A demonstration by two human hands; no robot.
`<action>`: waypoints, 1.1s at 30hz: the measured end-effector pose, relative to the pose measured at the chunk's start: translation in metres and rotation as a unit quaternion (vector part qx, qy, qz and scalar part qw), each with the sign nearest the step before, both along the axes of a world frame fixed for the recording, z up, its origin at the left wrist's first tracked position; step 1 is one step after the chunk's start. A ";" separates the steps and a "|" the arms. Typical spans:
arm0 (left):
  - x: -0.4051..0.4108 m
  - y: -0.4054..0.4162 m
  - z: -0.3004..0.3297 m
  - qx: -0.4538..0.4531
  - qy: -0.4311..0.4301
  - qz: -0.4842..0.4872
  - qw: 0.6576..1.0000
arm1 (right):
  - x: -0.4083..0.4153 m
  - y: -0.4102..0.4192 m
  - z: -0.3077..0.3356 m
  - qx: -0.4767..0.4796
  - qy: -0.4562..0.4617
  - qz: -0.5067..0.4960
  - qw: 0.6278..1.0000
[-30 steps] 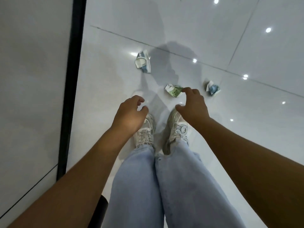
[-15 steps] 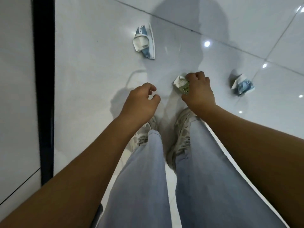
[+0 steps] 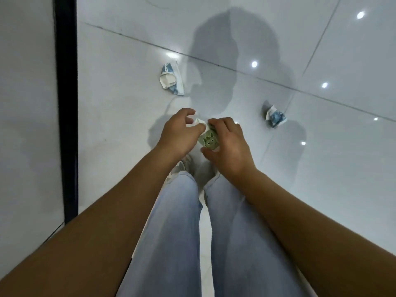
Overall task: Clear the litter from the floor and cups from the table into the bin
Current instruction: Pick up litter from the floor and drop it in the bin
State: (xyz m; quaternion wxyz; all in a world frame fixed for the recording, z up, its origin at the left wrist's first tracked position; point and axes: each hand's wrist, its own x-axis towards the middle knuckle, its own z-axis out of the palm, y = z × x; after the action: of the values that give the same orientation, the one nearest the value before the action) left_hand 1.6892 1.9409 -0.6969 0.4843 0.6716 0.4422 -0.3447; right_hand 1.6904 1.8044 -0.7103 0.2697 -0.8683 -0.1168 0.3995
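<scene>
A crumpled green-and-white paper cup [image 3: 209,139] with a cartoon face is lifted off the floor between my hands. My right hand [image 3: 227,142] grips it, fingers over the top and thumb beneath. My left hand [image 3: 180,133] touches its white crumpled edge with curled fingers. A crushed blue-and-white cup [image 3: 171,79] lies on the floor farther ahead to the left. A smaller crumpled blue-and-white cup [image 3: 275,116] lies on the floor to the right. No bin or table is in view.
Glossy white floor tiles [image 3: 321,168] reflect ceiling lights. A white wall panel with a black vertical strip [image 3: 66,103] runs along the left. My legs in light jeans and pale sneakers [image 3: 186,166] stand below the hands.
My right hand has lifted the green cup off the floor and drawn it back. My left hand has moved in to touch it. The view has tilted slightly.
</scene>
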 end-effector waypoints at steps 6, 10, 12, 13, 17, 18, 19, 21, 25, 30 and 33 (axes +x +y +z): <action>0.019 -0.010 0.056 -0.074 0.034 0.029 0.996 | 0.007 -0.005 0.063 0.033 -0.017 -0.053 0.998; 0.029 -0.017 0.075 -0.057 0.010 0.003 0.998 | 0.016 -0.016 0.080 0.043 -0.013 -0.059 0.997; 0.034 -0.023 0.076 -0.022 -0.003 -0.006 1.000 | 0.021 -0.027 0.078 0.031 -0.011 -0.066 0.997; 0.036 -0.025 0.074 0.003 -0.015 -0.012 1.000 | 0.023 -0.033 0.074 0.018 -0.009 -0.072 0.997; 0.044 -0.036 0.055 0.056 -0.075 -0.033 0.995 | 0.036 -0.068 0.041 -0.080 -0.011 -0.100 0.992; 0.045 -0.038 0.050 0.057 -0.086 -0.036 0.994 | 0.039 -0.077 0.030 -0.105 -0.011 -0.101 0.989; 0.044 -0.040 0.042 0.057 -0.096 -0.041 0.993 | 0.042 -0.087 0.018 -0.127 -0.010 -0.098 0.987; 0.042 -0.045 0.026 0.054 -0.113 -0.055 0.991 | 0.048 -0.105 -0.007 -0.158 -0.010 -0.100 0.982; 0.027 -0.049 -0.011 0.047 -0.114 -0.061 0.990 | 0.054 -0.126 -0.062 -0.181 -0.012 -0.130 0.975; 0.005 -0.048 -0.054 0.061 -0.105 -0.128 0.984 | 0.051 -0.129 -0.120 -0.193 0.001 -0.119 0.974; -0.003 -0.048 -0.073 0.062 -0.107 -0.152 0.981 | 0.044 -0.128 -0.142 -0.213 -0.022 -0.092 0.972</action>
State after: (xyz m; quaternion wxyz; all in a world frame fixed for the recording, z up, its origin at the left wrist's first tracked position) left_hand 1.6859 1.8929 -0.7702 0.4281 0.7930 0.3010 -0.3119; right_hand 1.7347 1.6763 -0.8525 0.1119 -0.9215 0.0455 0.3690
